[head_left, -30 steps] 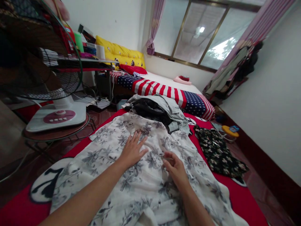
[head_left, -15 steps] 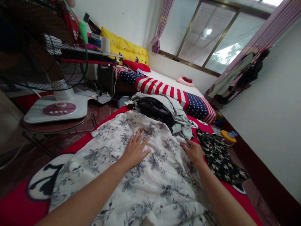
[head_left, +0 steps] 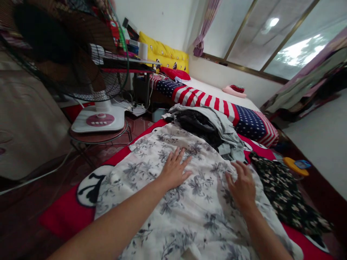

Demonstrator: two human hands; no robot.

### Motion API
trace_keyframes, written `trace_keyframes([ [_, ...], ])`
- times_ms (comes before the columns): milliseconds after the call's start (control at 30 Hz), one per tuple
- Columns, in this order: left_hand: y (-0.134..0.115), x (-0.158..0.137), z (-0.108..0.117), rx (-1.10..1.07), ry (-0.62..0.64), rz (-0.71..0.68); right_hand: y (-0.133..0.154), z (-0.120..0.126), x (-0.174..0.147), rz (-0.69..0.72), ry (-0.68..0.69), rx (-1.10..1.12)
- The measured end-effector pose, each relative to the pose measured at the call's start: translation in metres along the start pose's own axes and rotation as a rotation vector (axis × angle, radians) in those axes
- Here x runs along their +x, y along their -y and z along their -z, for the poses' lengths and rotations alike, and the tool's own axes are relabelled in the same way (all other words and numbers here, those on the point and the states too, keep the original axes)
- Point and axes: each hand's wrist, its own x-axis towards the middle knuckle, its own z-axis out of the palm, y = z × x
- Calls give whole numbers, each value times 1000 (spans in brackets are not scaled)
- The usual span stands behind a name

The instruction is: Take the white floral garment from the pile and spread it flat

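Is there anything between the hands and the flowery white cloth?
No. The left hand and the right hand both lie flat right on the flowery white cloth, with nothing between.

Just beyond the left hand [head_left: 173, 171], a pile of clothes [head_left: 206, 126] is blocking the way; a dark floral garment [head_left: 284, 193] is lying right of the right hand [head_left: 242, 186]; between both hands, flat white floral fabric [head_left: 206, 206] is leaving free passage.
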Motion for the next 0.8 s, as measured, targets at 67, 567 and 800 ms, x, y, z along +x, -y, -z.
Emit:
trace_keyframes([
  [67, 0, 0, 0, -4, -1, 2, 19, -7, -21, 99, 130, 121],
  [567, 34, -37, 44, -212, 206, -16, 36, -29, -52, 50, 310, 0],
  [800, 84, -133, 120, -257, -65, 272, 34, -34, -54, 53, 267, 41],
])
